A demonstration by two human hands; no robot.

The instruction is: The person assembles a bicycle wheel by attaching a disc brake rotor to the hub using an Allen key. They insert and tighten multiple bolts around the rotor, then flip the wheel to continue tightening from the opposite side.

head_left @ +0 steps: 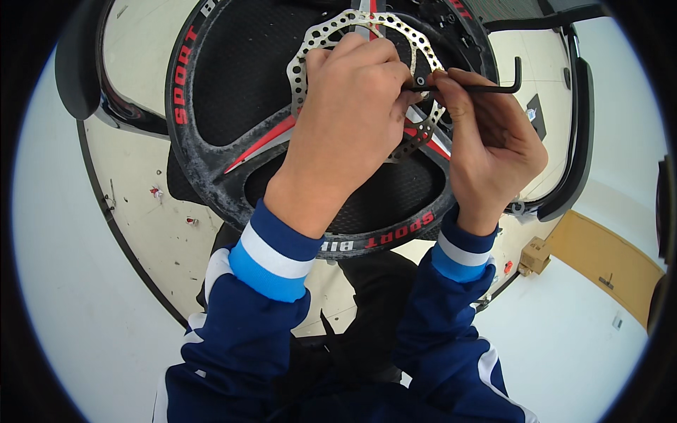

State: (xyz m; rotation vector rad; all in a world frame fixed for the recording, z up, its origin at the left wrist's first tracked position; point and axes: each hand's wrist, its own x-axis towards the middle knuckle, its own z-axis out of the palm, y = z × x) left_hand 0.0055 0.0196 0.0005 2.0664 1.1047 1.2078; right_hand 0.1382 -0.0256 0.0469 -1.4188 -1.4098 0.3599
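A black L-shaped hex key (502, 89) lies crosswise over a silver brake disc (328, 32) on a black three-spoke bicycle wheel (185, 144). My right hand (493, 130) pinches the key's long arm between thumb and fingers, and the bent short end points up beyond it. Above the disc, my left hand (352, 113) has its fingers curled, with thumb and fingertips closed around the key's other end. Those fingers hide that tip and most of the wheel's hub. A small round metal piece (420, 81) shows between both hands.
The wheel lies flat over my dark-trousered legs. A chair armrest (77, 63) is at the left, another (575, 141) at the right. Small scraps (156, 192) litter the pale floor. A cardboard box (536, 255) stands near a yellow-brown door (599, 261).
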